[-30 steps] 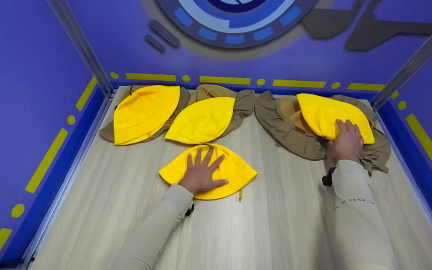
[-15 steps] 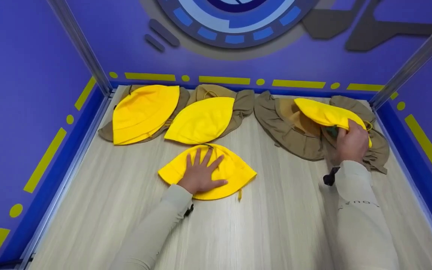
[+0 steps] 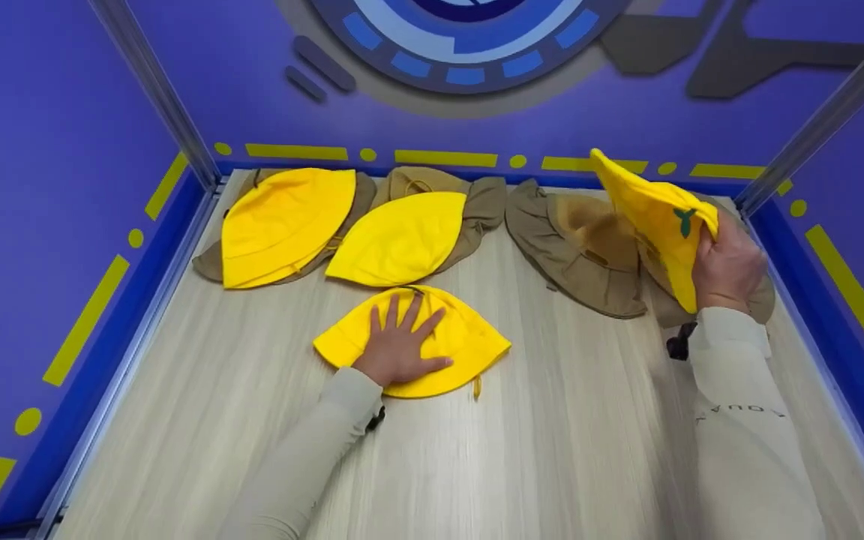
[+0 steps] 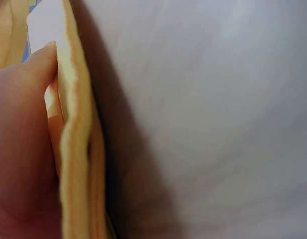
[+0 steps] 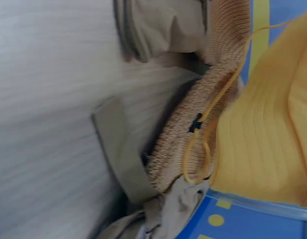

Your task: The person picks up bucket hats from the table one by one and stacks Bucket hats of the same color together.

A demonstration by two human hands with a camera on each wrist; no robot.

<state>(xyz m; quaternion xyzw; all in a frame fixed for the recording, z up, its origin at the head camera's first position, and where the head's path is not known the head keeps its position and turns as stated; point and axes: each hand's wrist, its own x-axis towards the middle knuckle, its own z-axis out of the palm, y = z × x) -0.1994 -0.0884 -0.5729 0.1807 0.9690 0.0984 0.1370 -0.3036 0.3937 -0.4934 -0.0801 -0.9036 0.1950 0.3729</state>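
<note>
My left hand [image 3: 400,345] lies with fingers spread on a flat, folded yellow bucket hat [image 3: 473,337] at the front middle; the left wrist view shows the hat's layered edge [image 4: 76,149] beside the thumb. At the right, my right hand [image 3: 732,262] grips another yellow hat [image 3: 653,214] by its right side, raised and tilted, with a green sprout mark facing left. Its fingertips are hidden behind the cloth. Below the raised hat are brown hats [image 3: 589,262] with wide brims. In the right wrist view, the yellow hat [image 5: 262,134] trails a cord [image 5: 225,89] across a tan mesh lining [image 5: 183,129].
Two more yellow hats, one at the back left [image 3: 289,232] and one right of it [image 3: 402,240], lie over brown hats [image 3: 484,202]. Blue-purple panels [image 3: 49,187] wall in the wood-grain table [image 3: 537,457] at the back and both sides.
My right hand has lifted the right yellow hat off the brown hats and turned it upright, so its green mark shows. The left hand has stayed in place.
</note>
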